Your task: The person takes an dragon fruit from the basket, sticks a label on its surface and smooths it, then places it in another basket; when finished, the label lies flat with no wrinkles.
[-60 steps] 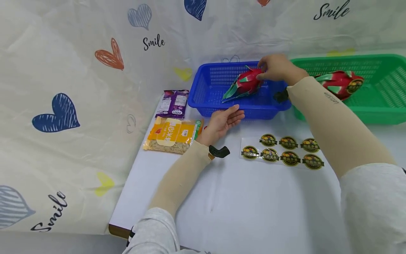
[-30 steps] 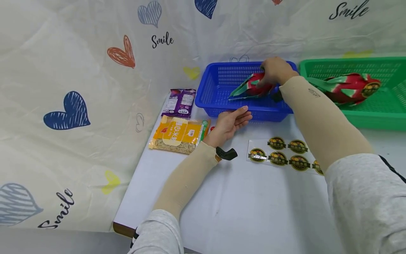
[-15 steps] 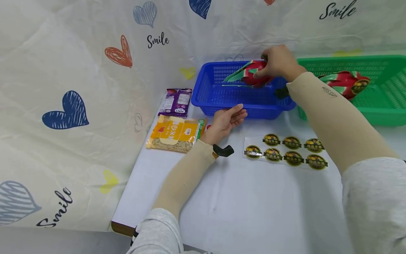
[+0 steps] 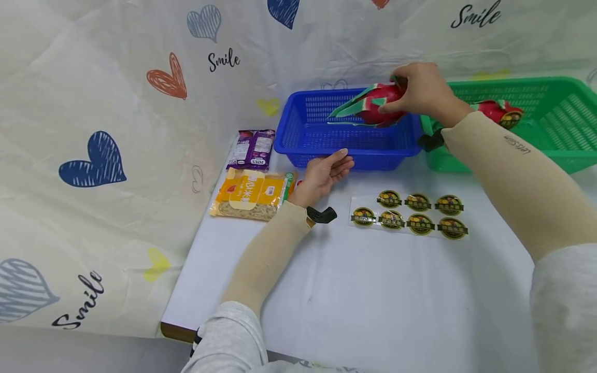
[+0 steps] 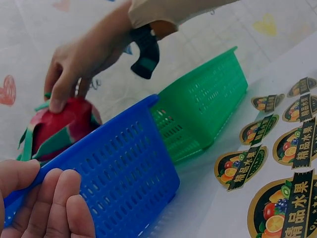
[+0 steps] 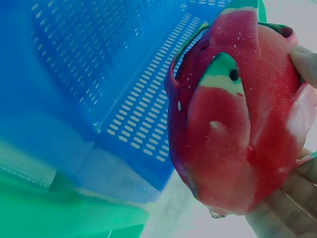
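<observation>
One red, oval dragon fruit with long green leafy scales (image 4: pixel 379 108) is held by the right hand (image 4: pixel 422 92) at the mouth of a blue, rectangular, slotted plastic basket (image 4: pixel 387 161). It is gripped near its rounded end, with the thumb on the near side and the fingers curled over the far side; the scales are pointed leftward. The left hand (image 4: pixel 321 177) is rested at the basket's front rim, its fingers relaxed and not curled; how firmly the rim is pressed cannot be told.

The lift would seem best done slowly, with the grip kept on the firm round body, since the scales could be bent or torn if pulled. Extra height is probably called for before the rim is crossed, as the trailing tips could be snagged there. A light touch at the rim should be enough for the basket to be steadied.

Inside the blue basket, no other contents can be made out. In a green, rectangular, slotted plastic basket (image 4: pixel 550 124) just to its right, a second red dragon fruit (image 4: pixel 491 109) is partly hidden by the right forearm; a round black-and-gold sticker (image 4: pixel 511 119) is borne on its end. Seven similar stickers are carried by a clear plastic sheet (image 4: pixel 407 215) on the white tabletop (image 4: pixel 373 290).
</observation>
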### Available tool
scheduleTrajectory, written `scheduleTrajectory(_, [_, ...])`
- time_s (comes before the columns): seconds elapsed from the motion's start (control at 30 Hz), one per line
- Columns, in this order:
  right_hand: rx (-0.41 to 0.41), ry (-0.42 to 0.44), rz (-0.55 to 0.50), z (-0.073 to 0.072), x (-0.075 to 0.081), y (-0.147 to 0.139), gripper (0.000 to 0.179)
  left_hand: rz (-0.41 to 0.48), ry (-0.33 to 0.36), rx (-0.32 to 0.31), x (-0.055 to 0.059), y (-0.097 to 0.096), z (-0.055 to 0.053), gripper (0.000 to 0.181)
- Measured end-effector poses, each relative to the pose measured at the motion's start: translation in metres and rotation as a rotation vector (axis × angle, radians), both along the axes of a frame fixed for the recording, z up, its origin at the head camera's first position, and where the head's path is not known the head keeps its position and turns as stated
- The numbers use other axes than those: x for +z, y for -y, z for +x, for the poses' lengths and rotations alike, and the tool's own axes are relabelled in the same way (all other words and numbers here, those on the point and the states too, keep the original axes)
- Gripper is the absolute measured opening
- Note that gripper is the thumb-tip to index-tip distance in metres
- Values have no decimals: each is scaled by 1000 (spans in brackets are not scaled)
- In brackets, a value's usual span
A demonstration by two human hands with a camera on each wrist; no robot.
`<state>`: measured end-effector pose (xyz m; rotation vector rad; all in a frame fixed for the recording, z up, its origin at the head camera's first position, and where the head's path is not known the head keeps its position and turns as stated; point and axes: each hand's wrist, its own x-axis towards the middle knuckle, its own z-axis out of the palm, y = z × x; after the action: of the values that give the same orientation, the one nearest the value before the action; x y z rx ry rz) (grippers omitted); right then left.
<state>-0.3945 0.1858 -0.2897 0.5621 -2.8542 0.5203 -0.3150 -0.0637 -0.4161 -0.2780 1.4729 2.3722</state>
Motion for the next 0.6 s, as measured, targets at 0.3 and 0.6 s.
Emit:
scheduleTrajectory(0.3, [-28,-37,-23,33,7,-20,69,3,7,17,0,-3,1,21])
scheduleTrajectory(0.6, [-62,-71,-57,72,18,-43,63,-10,-6,11,0,-3,0,31])
